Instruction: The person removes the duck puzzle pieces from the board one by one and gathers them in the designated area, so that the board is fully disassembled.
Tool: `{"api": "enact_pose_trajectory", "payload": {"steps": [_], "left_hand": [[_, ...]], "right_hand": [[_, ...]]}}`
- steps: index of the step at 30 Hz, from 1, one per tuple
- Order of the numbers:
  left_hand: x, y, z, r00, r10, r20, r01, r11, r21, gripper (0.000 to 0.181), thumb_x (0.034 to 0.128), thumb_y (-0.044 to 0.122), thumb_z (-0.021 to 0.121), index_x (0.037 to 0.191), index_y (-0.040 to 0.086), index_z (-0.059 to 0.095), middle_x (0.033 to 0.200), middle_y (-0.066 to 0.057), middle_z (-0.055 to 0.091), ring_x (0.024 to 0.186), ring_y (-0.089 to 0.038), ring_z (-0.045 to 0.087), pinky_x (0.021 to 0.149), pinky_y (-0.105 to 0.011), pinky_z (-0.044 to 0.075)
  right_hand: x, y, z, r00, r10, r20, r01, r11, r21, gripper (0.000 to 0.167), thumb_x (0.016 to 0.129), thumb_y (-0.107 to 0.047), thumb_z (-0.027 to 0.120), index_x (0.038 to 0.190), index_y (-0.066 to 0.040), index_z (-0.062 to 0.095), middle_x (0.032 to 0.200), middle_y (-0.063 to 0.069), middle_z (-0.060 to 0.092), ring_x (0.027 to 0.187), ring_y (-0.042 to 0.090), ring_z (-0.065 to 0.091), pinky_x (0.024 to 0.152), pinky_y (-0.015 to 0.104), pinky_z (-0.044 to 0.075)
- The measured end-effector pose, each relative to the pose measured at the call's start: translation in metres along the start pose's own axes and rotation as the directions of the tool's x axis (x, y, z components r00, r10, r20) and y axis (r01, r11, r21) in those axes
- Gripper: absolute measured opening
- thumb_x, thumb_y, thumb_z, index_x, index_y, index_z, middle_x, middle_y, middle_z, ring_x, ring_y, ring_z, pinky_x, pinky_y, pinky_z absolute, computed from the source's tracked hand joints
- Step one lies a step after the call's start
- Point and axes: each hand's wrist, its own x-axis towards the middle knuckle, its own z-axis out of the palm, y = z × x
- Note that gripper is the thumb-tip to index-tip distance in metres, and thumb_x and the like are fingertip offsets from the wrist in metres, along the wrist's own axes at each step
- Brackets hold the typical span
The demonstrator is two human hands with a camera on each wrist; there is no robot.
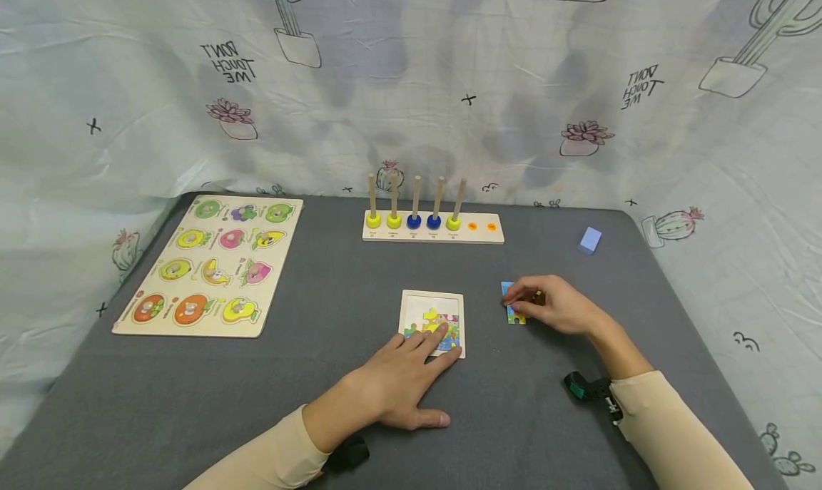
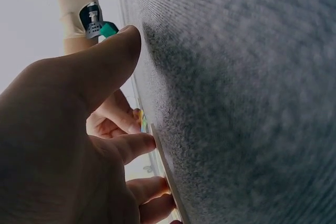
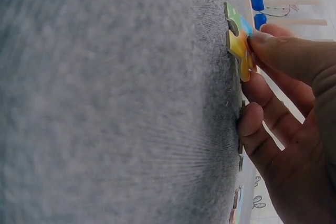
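A small square puzzle tray (image 1: 407, 306) lies mid-table, its lower part filled with colourful pieces (image 1: 449, 326). The left hand (image 1: 401, 386) rests over its lower edge with fingers spread and thumb out to the side. To the right of the tray, the right hand (image 1: 565, 308) pinches a blue, yellow and green puzzle piece (image 1: 516, 317) between thumb and fingers. In the right wrist view that piece (image 3: 239, 43) stands tilted near the cloth, the thumb on its face. The left wrist view shows the left hand's fingers (image 2: 142, 148) on the tray's edge.
A large fruit puzzle board (image 1: 218, 262) lies at the left. Behind the tray stands a wooden peg board (image 1: 433, 237) with yellow and blue rings. A pale blue block (image 1: 590, 240) sits at the back right. In the right wrist view, flat pieces (image 3: 237, 198) lie past the hand.
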Motion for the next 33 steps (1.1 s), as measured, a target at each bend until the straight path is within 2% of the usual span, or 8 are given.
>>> {"api": "enact_pose_trajectory", "payload": {"steps": [14, 24, 29, 33], "left_hand": [[-0.001, 0.002, 0.001, 1.000, -0.001, -0.015, 0.002, 1.000, 0.018, 0.092, 0.0898, 0.078, 0.054, 0.164, 0.031, 0.026, 0.173, -0.006, 0.012, 0.152, -0.025, 0.030, 0.116, -0.052, 0.035], [0.003, 0.004, -0.001, 0.999, -0.015, -0.040, 0.019, 0.994, 0.106, 0.086, 0.0931, 0.074, 0.053, 0.163, 0.030, 0.029, 0.171, -0.005, 0.020, 0.150, -0.022, 0.031, 0.112, -0.046, 0.037], [0.005, 0.010, -0.003, 0.999, -0.038, -0.010, 0.039, 0.991, 0.130, 0.087, 0.0928, 0.072, 0.055, 0.163, 0.028, 0.029, 0.170, -0.007, 0.020, 0.150, -0.022, 0.029, 0.114, -0.046, 0.035], [0.005, 0.014, -0.003, 0.999, -0.041, 0.010, 0.039, 0.992, 0.116, 0.087, 0.0937, 0.069, 0.056, 0.163, 0.025, 0.029, 0.171, -0.007, 0.016, 0.151, -0.022, 0.028, 0.115, -0.049, 0.034]], "right_hand": [[-0.004, 0.001, 0.003, 0.998, 0.017, -0.056, -0.020, 0.998, -0.061, 0.014, 0.098, -0.009, 0.070, 0.111, -0.012, 0.074, 0.098, -0.002, 0.073, 0.082, 0.013, 0.065, 0.067, 0.028, 0.052], [0.001, -0.014, 0.002, 0.992, 0.014, -0.128, -0.026, 0.995, -0.096, 0.010, 0.098, -0.011, 0.070, 0.107, -0.013, 0.075, 0.096, -0.004, 0.072, 0.079, 0.013, 0.063, 0.066, 0.028, 0.052], [0.009, -0.024, 0.006, 0.995, -0.021, -0.094, 0.012, 0.996, -0.093, 0.012, 0.100, -0.012, 0.068, 0.110, -0.010, 0.074, 0.097, 0.000, 0.072, 0.075, 0.015, 0.064, 0.065, 0.030, 0.053], [0.016, -0.027, 0.009, 0.997, -0.036, -0.062, 0.031, 0.997, -0.071, 0.013, 0.101, -0.013, 0.067, 0.111, -0.009, 0.074, 0.099, 0.003, 0.072, 0.074, 0.019, 0.067, 0.066, 0.032, 0.055]]}}
